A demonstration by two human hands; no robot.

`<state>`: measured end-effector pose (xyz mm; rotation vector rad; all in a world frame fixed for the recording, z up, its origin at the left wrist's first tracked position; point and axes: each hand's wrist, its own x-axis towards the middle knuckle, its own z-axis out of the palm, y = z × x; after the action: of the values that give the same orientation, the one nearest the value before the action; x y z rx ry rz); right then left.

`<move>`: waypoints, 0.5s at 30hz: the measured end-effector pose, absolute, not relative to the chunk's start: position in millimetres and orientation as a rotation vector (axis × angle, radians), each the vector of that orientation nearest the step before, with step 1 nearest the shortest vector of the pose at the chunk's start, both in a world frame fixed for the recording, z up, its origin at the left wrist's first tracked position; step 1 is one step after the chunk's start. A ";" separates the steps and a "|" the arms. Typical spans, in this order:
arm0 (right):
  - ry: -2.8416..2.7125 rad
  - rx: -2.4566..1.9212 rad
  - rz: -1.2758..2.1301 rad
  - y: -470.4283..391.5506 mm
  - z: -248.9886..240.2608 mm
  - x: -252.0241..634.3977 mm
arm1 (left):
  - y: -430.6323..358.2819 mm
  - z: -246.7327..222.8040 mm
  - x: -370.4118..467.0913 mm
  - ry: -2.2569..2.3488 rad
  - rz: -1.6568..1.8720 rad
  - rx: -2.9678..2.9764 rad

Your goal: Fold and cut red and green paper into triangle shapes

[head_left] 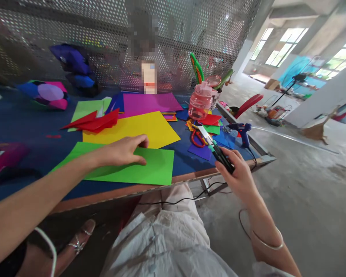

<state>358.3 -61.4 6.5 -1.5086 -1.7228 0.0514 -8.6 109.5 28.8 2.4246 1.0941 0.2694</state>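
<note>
Green, plain sheet [158, 167] under left hand [129, 150], cutter [219, 154] in right hand [240, 173]

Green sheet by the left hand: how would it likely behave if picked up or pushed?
The green sheet looks thin, so it is probably light and may bend when lifted. Lying largely flat on the blue tabletop, it would likely slide rather than tip.

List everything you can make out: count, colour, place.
Table: one, blue, centre
Paper sheets: several, green/yellow/magenta, table middle
Folded paper: count unclear, red, atop sheets
Faceted object: one, multicoloured, back left
Jar: one, pink, back right
Glue gun: one, blue, table's right
Loose papers: several, mixed colours, before jar
Mesh screen: one, grey, behind table
Sandal: one, silvery, lower left
Cutter: one, black-green, front right
Left hand: one, bare, over green sheet
Right hand: one, bare, gripping cutter
</note>
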 end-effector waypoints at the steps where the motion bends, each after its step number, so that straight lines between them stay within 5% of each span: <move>1: -1.745 -1.492 0.028 -55.0 5.9 354.6 | 107.1 31.9 -9.1 1.072 0.291 2.427; 15: -1.824 -1.437 -0.084 25.7 -10.5 302.5 | 52.5 120.1 -26.0 0.529 1.073 2.626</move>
<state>302.5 25.7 -10.5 -1.4371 -1.8242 -0.0842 -26.0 52.5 120.1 2.6258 0.5294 1.0734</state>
